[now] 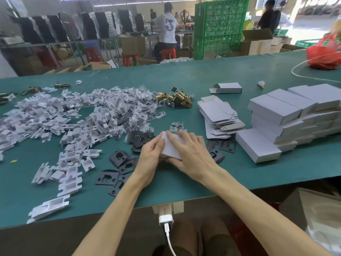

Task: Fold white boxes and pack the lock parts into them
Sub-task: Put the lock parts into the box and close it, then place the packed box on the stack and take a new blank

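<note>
A small white box lies on the green table in front of me, held between both hands. My left hand grips its left side, thumb on top. My right hand lies over its right half, fingers stretched across the top and the thumb tucked under its near edge. Black strike plates lie scattered around the hands. A heap of white inserts and bagged screws fills the left. Brass latches lie beyond. Flat box blanks are stacked to the right.
Finished white boxes are stacked at the right, one folded box stands alone further back. A red bag and a white cable lie at the far right. A charger hangs at the near table edge. People work in the background.
</note>
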Demonstrator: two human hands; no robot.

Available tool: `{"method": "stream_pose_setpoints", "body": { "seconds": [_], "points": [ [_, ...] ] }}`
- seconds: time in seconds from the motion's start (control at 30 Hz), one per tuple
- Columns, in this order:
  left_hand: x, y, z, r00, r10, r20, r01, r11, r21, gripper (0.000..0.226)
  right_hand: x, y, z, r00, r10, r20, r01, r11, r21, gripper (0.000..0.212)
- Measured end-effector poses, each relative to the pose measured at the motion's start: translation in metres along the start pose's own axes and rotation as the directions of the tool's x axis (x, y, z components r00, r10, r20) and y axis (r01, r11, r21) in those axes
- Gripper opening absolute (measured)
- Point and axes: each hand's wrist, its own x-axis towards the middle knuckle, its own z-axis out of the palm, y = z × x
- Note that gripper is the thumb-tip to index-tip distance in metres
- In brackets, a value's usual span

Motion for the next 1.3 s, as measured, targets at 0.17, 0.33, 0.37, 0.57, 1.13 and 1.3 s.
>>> {"method": "stream_pose_setpoints", "body": {
  "seconds": [0.17,0.33,0.37,0.57,1.13,1.3],
  "points": [
    [-0.003,0.003,0.006,0.998,0.01,0.059,-0.01,1.0,0.002,0.048,-0.007,0.029,-0.019,0.983,0.183,0.001,-0.182,0.982,0.056,0.072],
    [-0.003,0.002,0.006,0.997,0.014,0.079,-0.013,1.0,-0.004,0.045,-0.016,0.084,-0.046,0.9,0.43,-0.068,-0.435,0.898,-0.071,0.06],
    [-0.003,0.002,0.006,0.996,0.016,0.085,-0.016,1.0,0.003,0.044,-0.018,0.094,-0.049,0.878,0.472,-0.076,-0.478,0.871,-0.111,0.058],
    [-0.003,0.002,0.008,0.995,0.026,0.094,-0.028,0.999,0.028,0.038,-0.036,0.125,-0.046,0.81,0.575,-0.112,-0.575,0.742,-0.345,0.06],
    [-0.004,-0.004,0.005,0.992,0.046,0.12,-0.056,0.995,0.081,0.046,-0.027,0.135,-0.026,0.929,0.359,-0.092,-0.365,0.842,-0.398,0.051],
    [-0.004,-0.004,0.006,0.992,0.043,0.118,-0.052,0.996,0.077,0.043,-0.018,0.129,-0.028,0.918,0.39,-0.073,-0.385,0.828,-0.409,0.044]
  ]
}}
